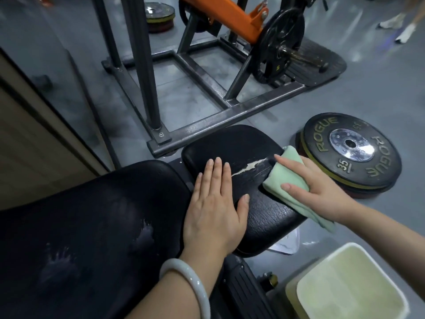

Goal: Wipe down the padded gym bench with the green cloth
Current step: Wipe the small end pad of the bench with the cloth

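Head view. Left hand [215,203] lies flat, palm down, fingers straight and close together, pressing on the near-left part of the small seat pad [241,143] of the padded gym bench. A pale bangle [186,282] sits on that wrist. Right hand [315,180] rests on the green cloth [285,178], fingers extended over it, thumb laid along the near edge, pressing the folded cloth against the right edge of the seat pad. Part of the cloth hangs off the pad's right side beneath the wrist.

The seat pad is black, cracked; a pale tear [248,166] runs across it between the two hands, ending at the cloth. The larger back pad [92,215] lies lower left, black, with smeared marks on its surface. A narrow gap separates the two pads.

Right of the bench, on the floor: a stack of black bumper plates [351,150], top one marked ROGUE 35. Lower right: a pale green padded stool top [349,288]. Beyond the bench: a dark steel machine frame [207,88] with an orange arm [230,17] and a black plate [278,44] loaded on a peg. More plates [158,14] stacked far back left. Shoes of another person [400,26] top right.

Floor [368,88] is grey, smooth. A wood-toned panel [27,146] stands at left.
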### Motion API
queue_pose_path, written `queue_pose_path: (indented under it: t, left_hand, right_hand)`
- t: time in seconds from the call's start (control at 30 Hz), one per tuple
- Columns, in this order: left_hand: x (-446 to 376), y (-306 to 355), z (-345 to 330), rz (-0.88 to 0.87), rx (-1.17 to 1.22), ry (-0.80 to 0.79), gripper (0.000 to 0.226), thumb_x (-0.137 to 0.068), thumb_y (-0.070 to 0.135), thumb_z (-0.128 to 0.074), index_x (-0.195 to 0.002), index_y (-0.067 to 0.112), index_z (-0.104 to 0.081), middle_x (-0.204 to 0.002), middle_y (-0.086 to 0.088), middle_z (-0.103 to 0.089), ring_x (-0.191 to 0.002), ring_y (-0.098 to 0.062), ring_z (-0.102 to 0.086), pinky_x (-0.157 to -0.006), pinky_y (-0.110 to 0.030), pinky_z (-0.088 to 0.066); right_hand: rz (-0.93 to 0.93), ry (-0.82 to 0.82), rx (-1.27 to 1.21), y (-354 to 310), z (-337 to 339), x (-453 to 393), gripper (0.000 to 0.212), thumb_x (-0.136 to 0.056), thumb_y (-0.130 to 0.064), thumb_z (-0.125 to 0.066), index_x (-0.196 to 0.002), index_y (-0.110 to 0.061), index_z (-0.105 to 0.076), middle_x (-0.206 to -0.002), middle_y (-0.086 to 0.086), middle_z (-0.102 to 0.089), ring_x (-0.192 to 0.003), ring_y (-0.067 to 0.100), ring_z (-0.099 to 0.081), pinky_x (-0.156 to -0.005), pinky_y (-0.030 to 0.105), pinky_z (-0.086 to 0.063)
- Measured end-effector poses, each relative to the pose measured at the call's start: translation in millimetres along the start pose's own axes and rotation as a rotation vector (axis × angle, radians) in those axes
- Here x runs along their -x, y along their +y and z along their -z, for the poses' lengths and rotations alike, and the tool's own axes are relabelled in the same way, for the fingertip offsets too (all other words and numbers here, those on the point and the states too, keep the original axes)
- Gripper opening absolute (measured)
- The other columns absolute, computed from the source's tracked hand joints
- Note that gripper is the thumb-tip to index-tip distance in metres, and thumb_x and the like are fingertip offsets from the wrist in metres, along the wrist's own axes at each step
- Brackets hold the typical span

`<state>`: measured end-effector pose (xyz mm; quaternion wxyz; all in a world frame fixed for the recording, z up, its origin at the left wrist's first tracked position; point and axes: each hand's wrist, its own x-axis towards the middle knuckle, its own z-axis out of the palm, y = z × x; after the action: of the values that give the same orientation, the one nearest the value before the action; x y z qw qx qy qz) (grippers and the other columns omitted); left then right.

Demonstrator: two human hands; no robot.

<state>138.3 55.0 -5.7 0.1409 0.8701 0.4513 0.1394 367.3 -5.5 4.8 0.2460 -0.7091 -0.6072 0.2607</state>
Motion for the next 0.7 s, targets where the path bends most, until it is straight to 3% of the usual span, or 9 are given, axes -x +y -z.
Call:
queue_pose_path:
  t: [0.1,0.27,0.43,0.57,0.7]
  left_hand:
    - [-1,-1,-4,-0.01,-0.01,0.043,0.073,-0.093,0.052,-0.012,-0.151,0.007,-0.018,-0.159,-0.009,-0.009,-0.147,-0.018,-0.001,-0.117,-0.036,-0.002]
    - [-1,-3,-9,-0.019,-0.036,0.064,0.069,-0.095,0.049,-0.021,-0.149,0.006,-0.027,-0.158,-0.01,-0.018,-0.147,-0.02,-0.009,-0.113,-0.037,-0.007]
    - [-1,-3,-9,-0.021,-0.067,0.079,0.067,-0.095,0.048,-0.028,-0.145,0.004,-0.035,-0.154,-0.012,-0.028,-0.145,-0.023,-0.019,-0.11,-0.038,-0.014]
    - [0,-2,-9,-0.018,-0.083,0.089,0.066,-0.095,0.048,-0.03,-0.145,0.005,-0.037,-0.154,-0.011,-0.03,-0.144,-0.022,-0.022,-0.109,-0.038,-0.017]
    - [-1,-3,-9,-0.017,-0.079,0.104,0.066,-0.096,0.048,-0.029,-0.146,0.006,-0.034,-0.155,-0.01,-0.027,-0.145,-0.021,-0.019,-0.11,-0.038,-0.014]
  right_hand:
    - [0.086,-0.114,0.027,7,11,-18,0.061,-0.078,-0.066,-0.047,-0.137,-0.059,-0.032,-0.145,-0.01,-0.03,-0.135,-0.005,-0.026,-0.107,0.006,-0.014]
    - [0.173,-0.264,0.098,11,24,-57,0.065,-0.076,-0.075,-0.044,-0.137,-0.063,-0.025,-0.153,-0.012,-0.015,-0.143,-0.001,-0.01,-0.116,0.026,-0.01]
    - [0.282,-0.355,0.21,6,28,-100,0.068,-0.076,-0.078,-0.041,-0.138,-0.066,-0.016,-0.155,-0.01,-0.009,-0.144,-0.002,-0.003,-0.115,0.016,-0.004]
    - [0.37,-0.403,0.271,3,29,-124,0.068,-0.076,-0.085,-0.033,-0.138,-0.066,-0.014,-0.155,-0.006,-0.011,-0.143,0.002,-0.011,-0.116,0.021,-0.01]
    - [0.483,-0.462,0.4,-4,30,-148,0.066,-0.081,-0.079,-0.029,-0.142,-0.061,-0.012,-0.15,-0.008,-0.016,-0.132,0.013,-0.034,-0.112,0.03,-0.026]
